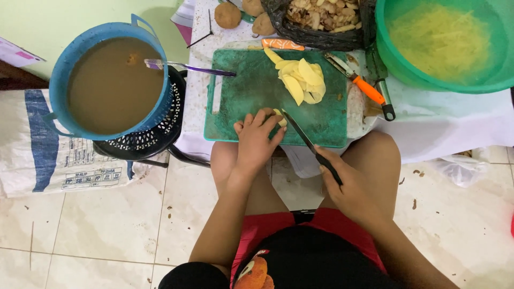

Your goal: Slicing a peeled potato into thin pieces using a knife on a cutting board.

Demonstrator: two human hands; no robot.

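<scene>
While tiled floor [107, 214] spreads below, green cutting board [251, 96] tops a white-clothed table [455, 128]

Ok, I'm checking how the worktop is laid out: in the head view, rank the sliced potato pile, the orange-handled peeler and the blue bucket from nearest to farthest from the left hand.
1. Sliced potato pile: on the green cutting board, just beyond the left hand.
2. Orange-handled peeler: off the board's right edge.
3. Blue bucket: off to the left.

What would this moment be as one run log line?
left hand: pins potato piece on green cutting board | right hand: holds knife, blade at piece | slices piled behind
</scene>
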